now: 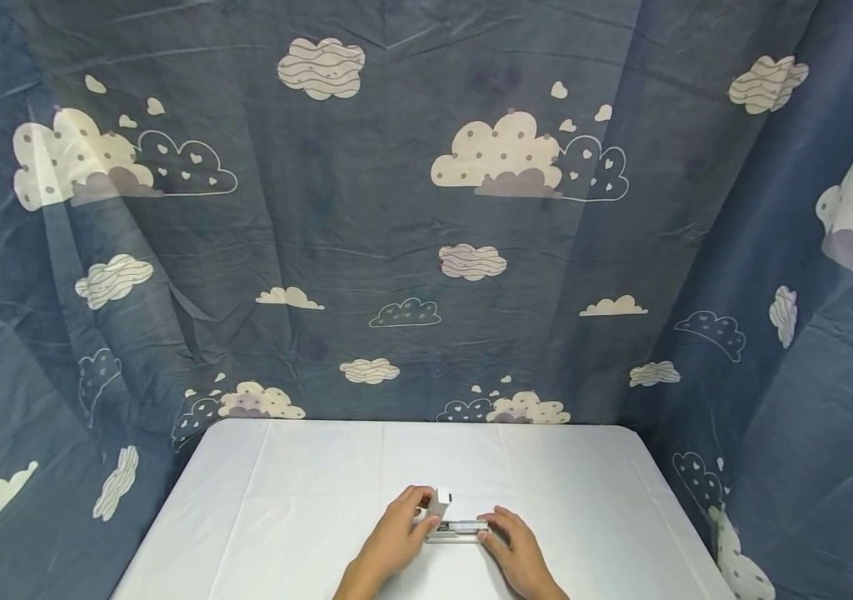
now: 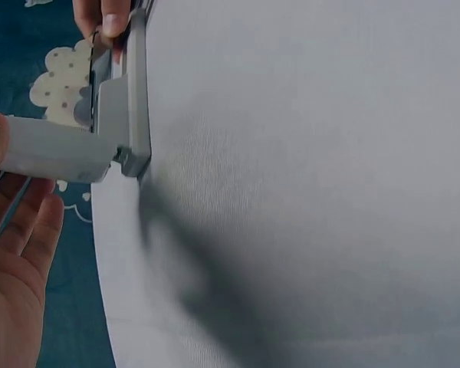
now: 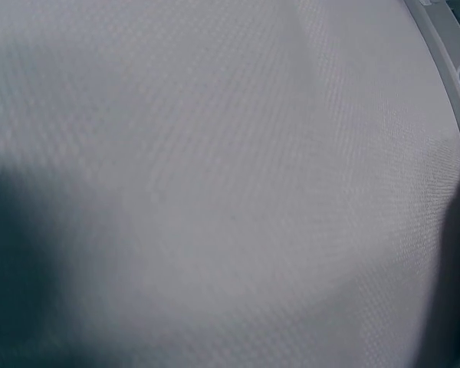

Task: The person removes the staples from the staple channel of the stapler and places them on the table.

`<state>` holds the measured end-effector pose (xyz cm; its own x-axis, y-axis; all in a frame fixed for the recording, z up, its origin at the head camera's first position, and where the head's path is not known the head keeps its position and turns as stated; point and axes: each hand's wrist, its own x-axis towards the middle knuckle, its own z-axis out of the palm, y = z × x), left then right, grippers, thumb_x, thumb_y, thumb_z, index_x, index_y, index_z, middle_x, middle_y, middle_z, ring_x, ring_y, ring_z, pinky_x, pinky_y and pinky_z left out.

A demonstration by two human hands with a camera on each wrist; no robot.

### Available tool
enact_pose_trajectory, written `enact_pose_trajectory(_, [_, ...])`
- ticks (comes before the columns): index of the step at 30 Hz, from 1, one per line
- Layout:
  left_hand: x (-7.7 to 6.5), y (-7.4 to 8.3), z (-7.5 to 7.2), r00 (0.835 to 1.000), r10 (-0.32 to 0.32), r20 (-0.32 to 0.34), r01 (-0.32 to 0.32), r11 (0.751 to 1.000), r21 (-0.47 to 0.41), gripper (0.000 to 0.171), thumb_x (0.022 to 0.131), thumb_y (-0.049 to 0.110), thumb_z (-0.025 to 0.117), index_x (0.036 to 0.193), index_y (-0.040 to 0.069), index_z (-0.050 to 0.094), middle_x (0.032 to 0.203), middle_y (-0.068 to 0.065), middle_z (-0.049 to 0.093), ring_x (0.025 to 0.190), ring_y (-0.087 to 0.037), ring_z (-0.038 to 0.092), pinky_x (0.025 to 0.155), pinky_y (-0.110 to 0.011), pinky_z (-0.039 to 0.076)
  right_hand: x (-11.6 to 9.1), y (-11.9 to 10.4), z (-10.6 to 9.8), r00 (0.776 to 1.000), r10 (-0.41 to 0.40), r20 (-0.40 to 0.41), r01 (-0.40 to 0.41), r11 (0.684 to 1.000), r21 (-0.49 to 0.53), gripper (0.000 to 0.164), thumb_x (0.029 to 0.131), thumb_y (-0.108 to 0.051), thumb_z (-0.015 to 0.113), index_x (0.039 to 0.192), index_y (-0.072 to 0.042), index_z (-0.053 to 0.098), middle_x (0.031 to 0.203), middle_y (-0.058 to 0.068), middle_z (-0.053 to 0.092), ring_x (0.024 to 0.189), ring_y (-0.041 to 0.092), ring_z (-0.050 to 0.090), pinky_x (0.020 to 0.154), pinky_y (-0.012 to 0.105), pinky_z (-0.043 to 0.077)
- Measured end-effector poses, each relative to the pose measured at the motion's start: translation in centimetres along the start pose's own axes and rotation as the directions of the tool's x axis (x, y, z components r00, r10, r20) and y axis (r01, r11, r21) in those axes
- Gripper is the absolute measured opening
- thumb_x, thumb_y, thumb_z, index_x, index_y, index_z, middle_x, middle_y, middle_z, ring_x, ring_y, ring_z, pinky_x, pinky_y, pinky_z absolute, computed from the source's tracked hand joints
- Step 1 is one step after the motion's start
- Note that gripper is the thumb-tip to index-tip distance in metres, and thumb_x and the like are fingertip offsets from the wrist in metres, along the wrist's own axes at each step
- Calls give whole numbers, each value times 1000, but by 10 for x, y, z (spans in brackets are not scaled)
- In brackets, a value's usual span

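A light grey stapler (image 1: pixel 456 538) lies opened up over the white table, its metal staple channel showing. The top cover (image 1: pixel 439 502) is swung up at the left end, standing steeply away from the base. My left hand (image 1: pixel 395 535) holds that cover between thumb and fingers; the left wrist view shows the thumb on one side of the cover (image 2: pixel 54 147) and the other fingers below. At the opposite end, my right hand (image 1: pixel 516 552) grips the stapler between thumb and fingertips. Only a strip of the stapler (image 3: pixel 443 57) shows at the right wrist view's upper right edge.
A white cloth covers the table (image 1: pixel 306 475), with both hands near its front middle. Dark blue curtains (image 1: pixel 366 208) with a cloud print hang behind the table and along both sides.
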<state>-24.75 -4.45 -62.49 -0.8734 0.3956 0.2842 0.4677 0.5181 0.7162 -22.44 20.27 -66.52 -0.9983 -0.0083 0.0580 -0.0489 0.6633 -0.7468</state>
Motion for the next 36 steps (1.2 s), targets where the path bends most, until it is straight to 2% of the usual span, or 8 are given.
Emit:
enact_pose_trajectory(10, [-10,-15,-14,999,-27,-17,27,999,-27,34,99,28,69,128,14,61,118,4,67,110,-13,65,96,-33,58,0,2,0,1000,5,-4,-5,1000,-4,27,94,-38,70,115,-21,72,141,17,63,141,44,49,116,66,35])
enact_pose_trajectory(16, [-17,-21,-24,996,-90,5,90,994,-65,39,96,32,70,128,11,61,122,3,68,113,-18,68,98,-38,58,-1,4,-2,1000,-7,-17,7,1000,-1,25,94,-36,71,114,-22,72,139,15,64,140,43,50,116,65,35])
enact_pose_trajectory(22, [-22,-27,-29,987,-158,29,160,981,-110,49,95,36,70,134,7,60,131,-3,68,125,-27,65,102,-40,56,-1,5,-3,999,-35,-31,36,999,11,26,94,-35,71,114,-20,73,136,15,67,138,44,51,115,66,36])
enact_pose_trajectory(26, [-29,-32,-29,975,-217,40,221,962,-161,50,94,36,72,134,9,60,132,-6,69,127,-30,64,102,-40,55,-2,5,0,1000,-17,-25,17,1000,11,26,94,-35,71,114,-20,73,137,14,67,139,43,51,116,65,36])
enact_pose_trajectory(30, [-34,-38,-27,965,-260,34,262,940,-218,46,92,35,75,130,12,62,123,-2,73,110,-19,71,92,-27,59,-3,5,1,999,-18,-32,18,1000,7,26,93,-34,72,115,-19,73,136,14,67,139,43,52,116,65,36])
enact_pose_trajectory(33, [-37,-42,-25,959,-284,23,279,920,-275,46,91,33,77,129,11,63,117,-1,75,98,-8,71,83,-19,57,-2,4,1,999,-30,-40,30,1000,3,27,94,-35,71,115,-19,73,136,14,67,138,43,52,115,65,36])
enact_pose_trajectory(34, [-38,-44,-24,956,-293,24,286,907,-309,45,91,31,77,128,10,63,113,-2,76,92,-8,71,79,-19,58,-2,4,1,999,-30,-41,31,1000,1,28,94,-36,71,116,-19,73,136,14,67,138,43,52,115,65,36])
enact_pose_trajectory(36, [-40,-47,-23,943,-330,47,322,863,-389,44,91,27,77,128,8,63,105,-6,76,83,-9,71,72,-20,59,-2,3,1,998,-38,-45,38,999,-2,28,94,-37,71,116,-18,73,135,14,67,138,44,52,115,65,37])
